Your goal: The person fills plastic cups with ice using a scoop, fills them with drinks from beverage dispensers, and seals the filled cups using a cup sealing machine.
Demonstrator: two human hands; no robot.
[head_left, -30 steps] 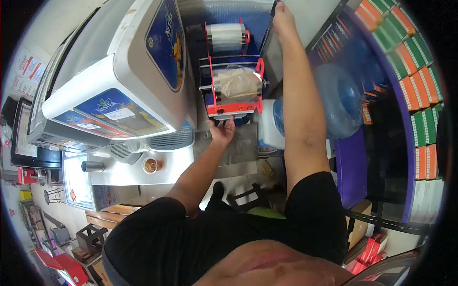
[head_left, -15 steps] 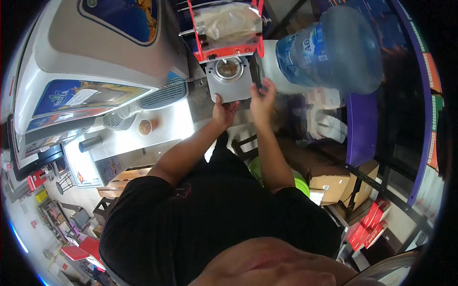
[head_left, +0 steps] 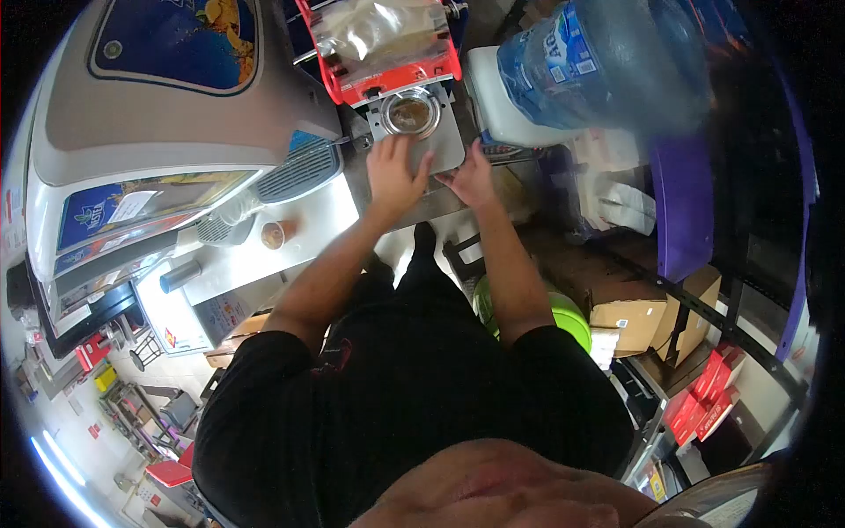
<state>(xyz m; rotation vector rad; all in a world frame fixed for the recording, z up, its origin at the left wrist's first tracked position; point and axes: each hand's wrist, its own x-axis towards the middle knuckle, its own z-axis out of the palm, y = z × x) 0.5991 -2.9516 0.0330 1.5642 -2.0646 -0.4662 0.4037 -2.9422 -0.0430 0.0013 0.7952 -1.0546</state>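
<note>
A red-framed cup sealing machine [head_left: 400,77] stands in front of me at the top of the view. Its metal tray [head_left: 443,145] is out toward me. In the tray's round holder sits a cup with a brown drink [head_left: 411,115], seen from above. My left hand [head_left: 396,173] lies over the tray's front left part, with its fingers stretched toward the holder's rim and its thumb apart. At the tray's front right corner is my right hand [head_left: 473,179], with fingers and thumb apart and nothing visible in it. Whether its thumb touches the tray edge I cannot tell.
A drink dispenser [head_left: 194,132] fills the left side. Below it, another cup of brown drink [head_left: 275,234] stands on the white counter [head_left: 308,220]. To the right are a large blue water bottle [head_left: 598,70], a purple panel [head_left: 682,211], cardboard boxes [head_left: 627,317] and a green bucket [head_left: 570,319].
My left hand has moved from the tray's front edge up onto the tray, near the cup holder. My right hand has come lower, to the tray's corner. The whole view has shifted slightly.
</note>
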